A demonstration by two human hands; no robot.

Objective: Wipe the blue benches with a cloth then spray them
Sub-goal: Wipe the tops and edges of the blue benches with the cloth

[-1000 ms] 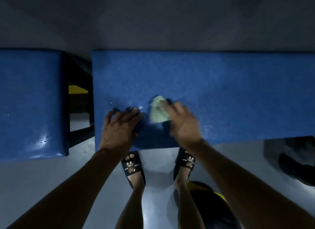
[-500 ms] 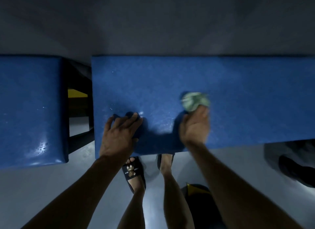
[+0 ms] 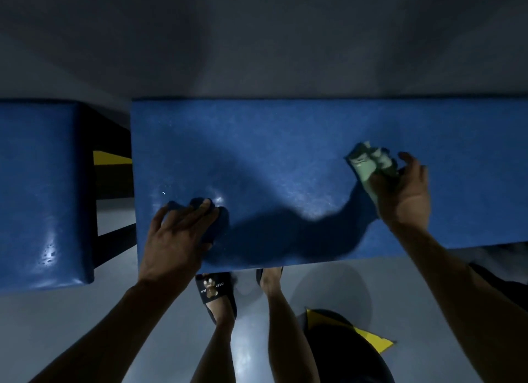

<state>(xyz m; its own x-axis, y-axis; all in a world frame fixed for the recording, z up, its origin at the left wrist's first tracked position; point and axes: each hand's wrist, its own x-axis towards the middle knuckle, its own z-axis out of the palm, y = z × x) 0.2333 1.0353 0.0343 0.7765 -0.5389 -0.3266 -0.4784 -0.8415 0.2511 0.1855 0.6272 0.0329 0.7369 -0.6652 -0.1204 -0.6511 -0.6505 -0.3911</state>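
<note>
A long blue padded bench (image 3: 285, 154) runs across the middle of the view. My right hand (image 3: 405, 194) presses a crumpled pale green cloth (image 3: 371, 162) onto the bench's right part, fingers curled around it. My left hand (image 3: 177, 237) rests flat on the bench's near left corner, fingers spread. A second blue bench (image 3: 40, 188) stands to the left, apart from the first, with wet droplets near its front edge. No spray bottle is in view.
Between the two benches a black frame (image 3: 114, 237) and a yellow patch (image 3: 111, 157) show in the gap. My legs and black slippers (image 3: 214, 291) stand on the grey floor just under the bench's front edge. A grey wall rises behind the benches.
My right hand has swept the cloth rightward along the bench, from beside the left hand to the bench's right part. The left hand has stayed on the near left corner.
</note>
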